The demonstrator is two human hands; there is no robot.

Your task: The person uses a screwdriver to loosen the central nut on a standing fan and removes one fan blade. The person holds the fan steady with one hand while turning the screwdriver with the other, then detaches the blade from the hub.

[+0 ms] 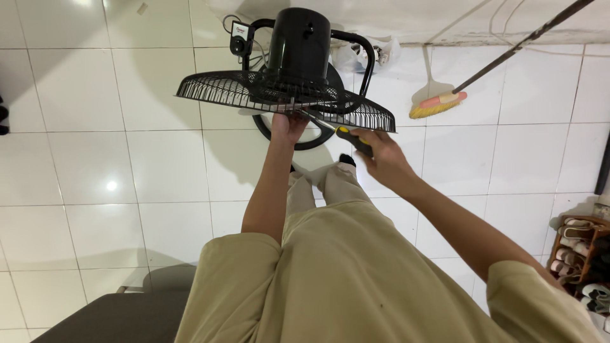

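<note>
Fan rear grille on the floor fan, mid white tile floor, near back wall. Left hand clamps grille edge; right hand fist-closed on screwdriver, tip at grille. Risk: tip slips off, jabs left fingers, since they're right beside it.

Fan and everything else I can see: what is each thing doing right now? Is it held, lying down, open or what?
Black fan: tipped forward, grille facing down.
Fan grille: on the fan, gripped at its lower edge.
Left hand: holding the grille edge.
Right hand: closed around the screwdriver.
Screwdriver: held, tip pointed at the grille.
Broom: bristles on the floor, handle slanting up.
Shoe rack: standing, filled with shoes.
</note>
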